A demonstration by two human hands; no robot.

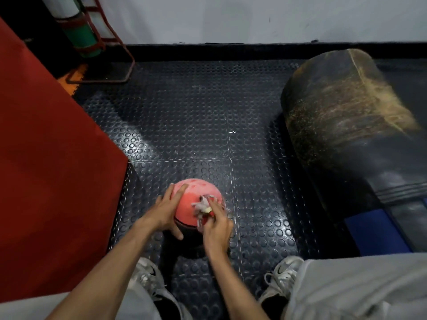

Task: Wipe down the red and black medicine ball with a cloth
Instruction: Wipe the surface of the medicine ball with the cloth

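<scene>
The red and black medicine ball (198, 192) sits on the studded black rubber floor just in front of my feet. Its red top faces up and its black lower part is in shadow. My left hand (165, 210) rests on the ball's left side with fingers spread over the top and the thumb low on the black part. My right hand (217, 224) grips a small whitish frayed cloth (203, 205) and presses it against the ball's right side.
A big red padded block (46, 158) stands close on the left. A worn black punching bag (351, 135) lies on the right. A red metal stand (111, 40) with a rolled green and white mat is at the back left. My two white sneakers (283, 278) flank the ball.
</scene>
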